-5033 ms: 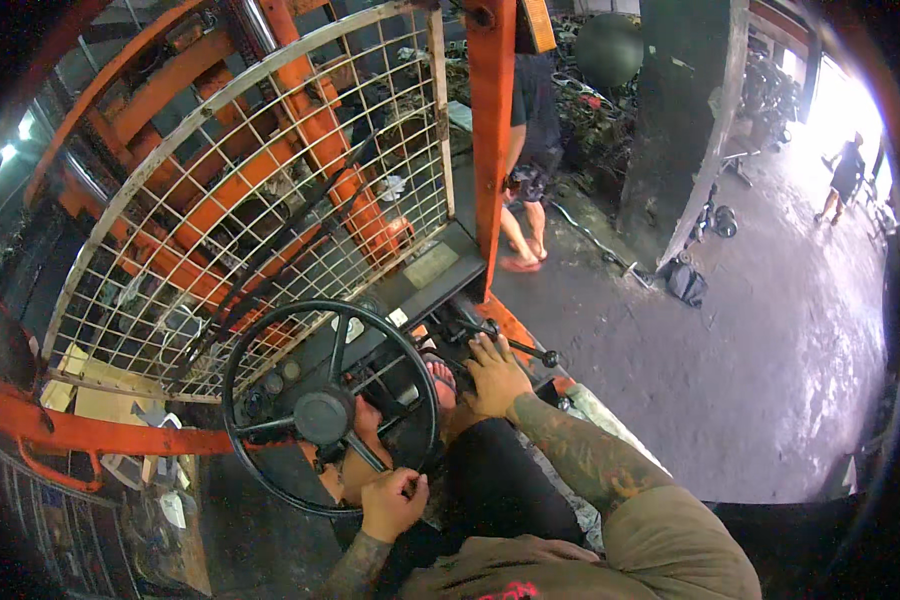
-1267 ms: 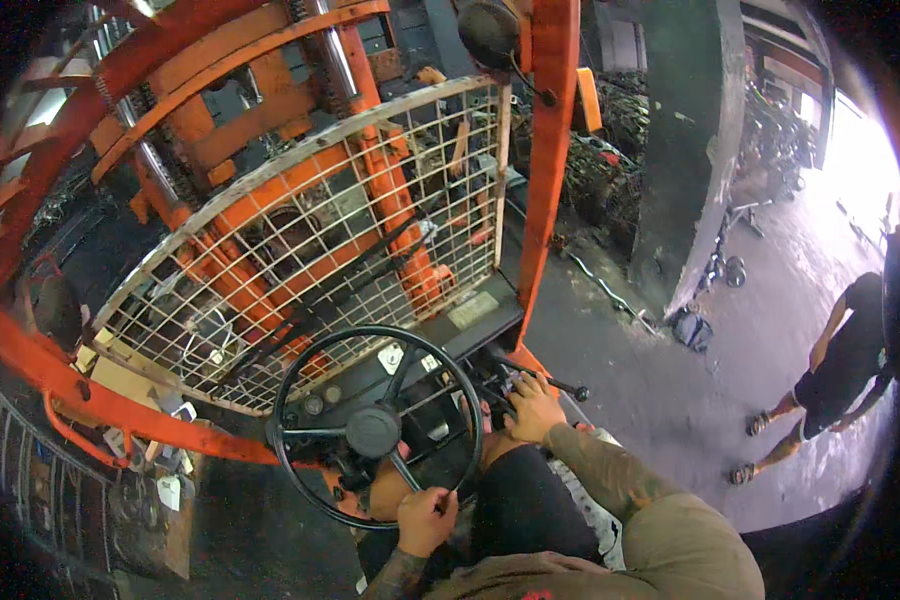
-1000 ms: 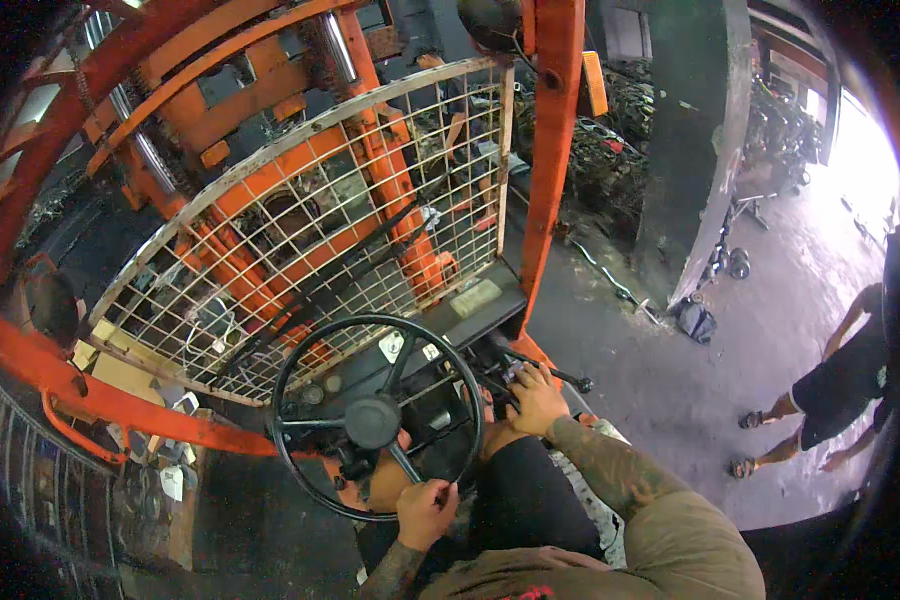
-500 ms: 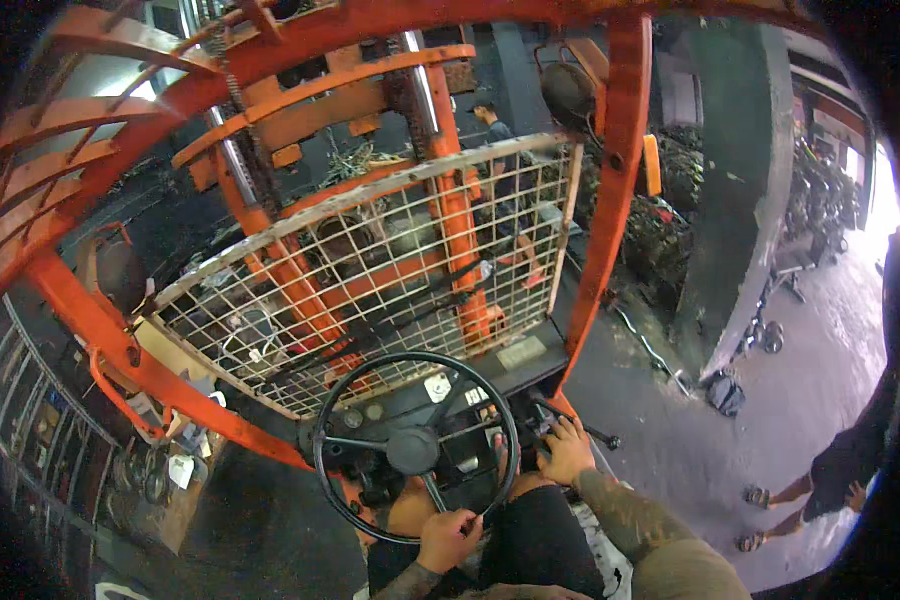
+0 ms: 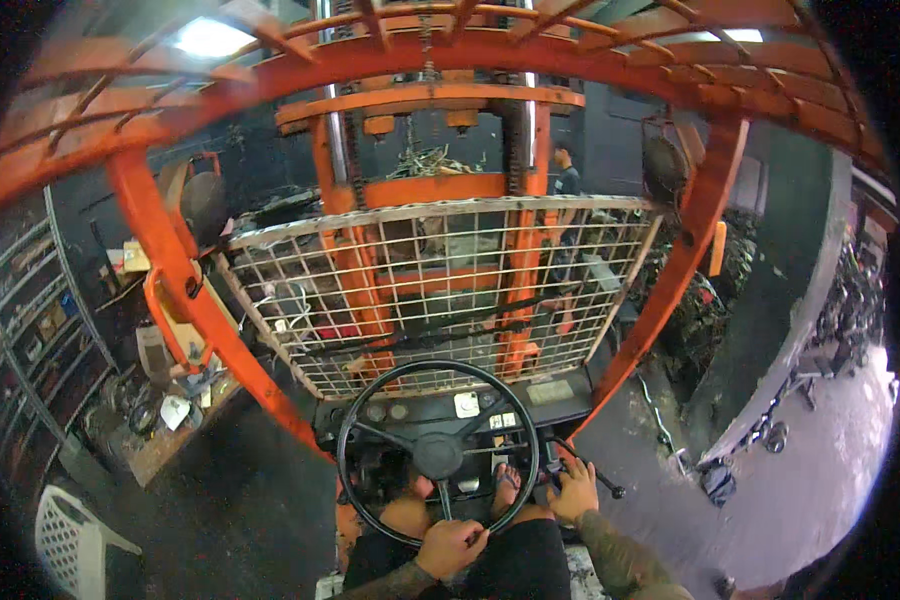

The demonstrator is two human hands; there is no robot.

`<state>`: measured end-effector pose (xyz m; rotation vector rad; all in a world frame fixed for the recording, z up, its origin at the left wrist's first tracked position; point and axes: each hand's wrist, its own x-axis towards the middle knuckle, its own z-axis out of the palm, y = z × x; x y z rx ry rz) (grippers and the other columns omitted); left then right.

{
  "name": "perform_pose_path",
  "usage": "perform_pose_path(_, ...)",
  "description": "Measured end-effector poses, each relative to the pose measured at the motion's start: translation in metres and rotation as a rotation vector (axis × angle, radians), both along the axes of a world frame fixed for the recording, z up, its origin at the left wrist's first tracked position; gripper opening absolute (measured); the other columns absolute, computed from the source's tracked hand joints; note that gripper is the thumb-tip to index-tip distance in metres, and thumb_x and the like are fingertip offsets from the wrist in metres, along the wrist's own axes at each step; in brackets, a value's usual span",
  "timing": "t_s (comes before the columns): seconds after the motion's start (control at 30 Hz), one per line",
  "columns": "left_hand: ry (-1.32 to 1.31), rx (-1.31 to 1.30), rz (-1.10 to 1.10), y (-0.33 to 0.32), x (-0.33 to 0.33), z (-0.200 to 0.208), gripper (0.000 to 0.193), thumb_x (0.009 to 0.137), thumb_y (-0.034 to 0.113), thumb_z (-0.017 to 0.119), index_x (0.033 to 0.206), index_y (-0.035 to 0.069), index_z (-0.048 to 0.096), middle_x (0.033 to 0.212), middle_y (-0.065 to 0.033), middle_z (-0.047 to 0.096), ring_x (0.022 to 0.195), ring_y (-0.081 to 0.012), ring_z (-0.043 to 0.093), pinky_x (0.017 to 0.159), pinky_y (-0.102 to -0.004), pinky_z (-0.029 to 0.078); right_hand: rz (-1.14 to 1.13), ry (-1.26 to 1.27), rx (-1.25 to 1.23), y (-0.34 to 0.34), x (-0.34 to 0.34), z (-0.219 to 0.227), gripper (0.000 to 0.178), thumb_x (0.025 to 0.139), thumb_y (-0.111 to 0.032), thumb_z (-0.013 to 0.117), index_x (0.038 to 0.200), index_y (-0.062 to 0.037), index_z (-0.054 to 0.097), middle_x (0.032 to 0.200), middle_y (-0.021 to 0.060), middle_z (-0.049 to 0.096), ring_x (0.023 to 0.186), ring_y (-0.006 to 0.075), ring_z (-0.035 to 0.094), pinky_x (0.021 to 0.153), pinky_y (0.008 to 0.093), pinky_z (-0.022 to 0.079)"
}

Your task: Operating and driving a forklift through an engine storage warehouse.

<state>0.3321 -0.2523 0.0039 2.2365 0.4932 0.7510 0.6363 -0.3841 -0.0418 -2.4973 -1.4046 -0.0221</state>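
Observation:
A black steering wheel (image 5: 436, 456) stands in front of me in the cab of an orange forklift. My left hand (image 5: 452, 548) is closed on the lower part of its rim. To the right of the wheel, my right hand (image 5: 574, 492) lies over the control levers (image 5: 555, 462), its fingers stretched out and a little apart. Whether its palm touches a lever is hidden. A longer black lever (image 5: 607, 486) with a knob sticks out beside that hand. Below the wheel shows my foot (image 5: 507, 487) in a sandal.
Ahead, a wire mesh guard (image 5: 450, 290) spans the front before the orange mast (image 5: 520, 300). A person (image 5: 567, 190) stands beyond it. Metal shelving (image 5: 40, 330) and a white plastic chair (image 5: 75, 540) are on the left. A grey pillar (image 5: 770, 300) rises on the right.
My view has levelled and swung left, bringing the white chair in and taking the person at the far right out. Both hands keep their places at the wheel and the levers.

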Motion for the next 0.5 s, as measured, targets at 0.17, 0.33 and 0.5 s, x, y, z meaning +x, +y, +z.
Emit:
perform_pose_path(0.17,-0.007,-0.008,0.008,0.000,-0.002,0.008,0.019,0.093,0.029,0.075,0.086,0.011,0.070,0.067,-0.0062,0.065,0.065,-0.0291,0.067,0.061,-0.0439,0.052,0.024,-0.029,0.016,0.001,0.002,-0.007,0.050,0.082,-0.040,0.071,0.114,-0.0013,0.074,0.151,0.0239,0.054,0.151,0.0427,0.035,0.127,0.0610,0.017)
perform_pose_path(0.33,-0.015,-0.006,-0.054,0.006,-0.002,0.007,0.023,0.095,0.031,0.072,0.085,0.010,0.071,0.071,-0.0077,0.068,0.066,-0.0313,0.068,0.061,-0.0440,0.052,0.025,-0.034,-0.014,0.005,0.005,-0.008,0.050,0.079,-0.039,0.070,0.114,-0.0031,0.074,0.151,0.0246,0.053,0.151,0.0431,0.035,0.127,0.0611,0.017)
perform_pose_path(0.5,0.041,-0.035,-0.068,0.007,-0.003,0.012,0.025,0.095,0.033,0.071,0.085,0.010,0.070,0.069,-0.0090,0.068,0.065,-0.0323,0.068,0.060,-0.0454,0.053,0.031,-0.058,-0.051,0.003,0.004,-0.004,0.057,0.080,-0.041,0.067,0.119,-0.0008,0.072,0.150,0.0253,0.054,0.151,0.0435,0.034,0.127,0.0609,0.017)
